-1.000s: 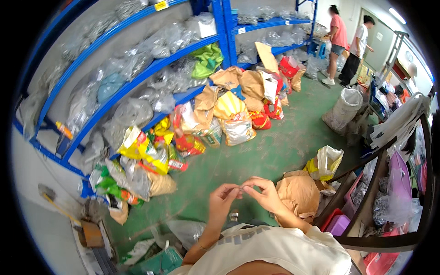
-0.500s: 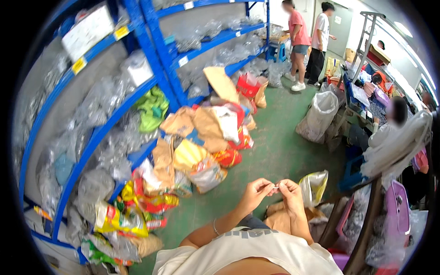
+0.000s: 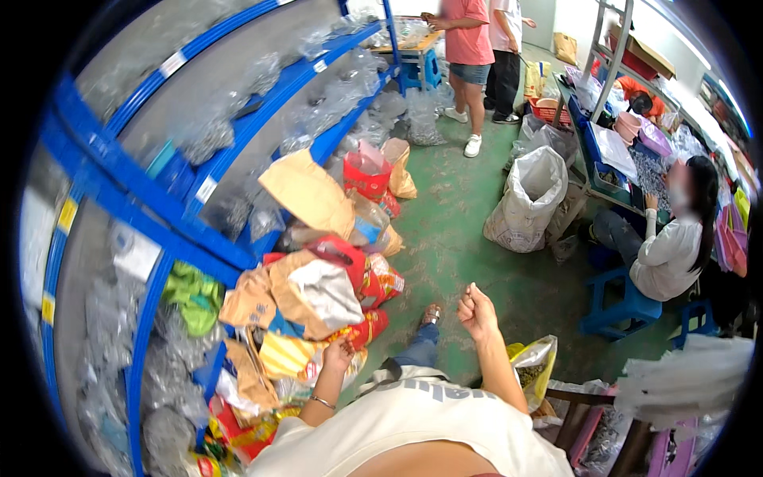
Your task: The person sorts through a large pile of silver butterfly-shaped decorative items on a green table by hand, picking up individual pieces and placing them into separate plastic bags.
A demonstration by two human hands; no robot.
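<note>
The hands are well apart here, each one on its own! The right hand (image 3: 478, 312) is up just right of centre, fingers curled in with the tips near the thumb, over the green floor (image 3: 433, 215); whether something tiny is pinched there, I cannot tell. Lower and to the left, the left hand (image 3: 338, 354) hangs loosely bent, its grip too small to read, close by a shiny red plastic sack (image 3: 367, 328) in the left-centre heap. Contact or just overlap? Can't call it.

Now the textures: creased brown paper bags (image 3: 246, 298) slump across that heap, matte against glossy plastic. Below the right hand, lower right of centre, a yellow-and-white sack (image 3: 548, 358) gapes, showing dark, grainy contents. Upper right of centre stands a pale woven sack (image 3: 509, 219), round-mouthed and bulging. Crinkly clear plastic bags (image 3: 211, 141) crowd the blue metal shelving (image 3: 159, 219) at left, and a smooth blue plastic stool (image 3: 620, 306) sits under a seated co-worker (image 3: 675, 246) at right.
</note>
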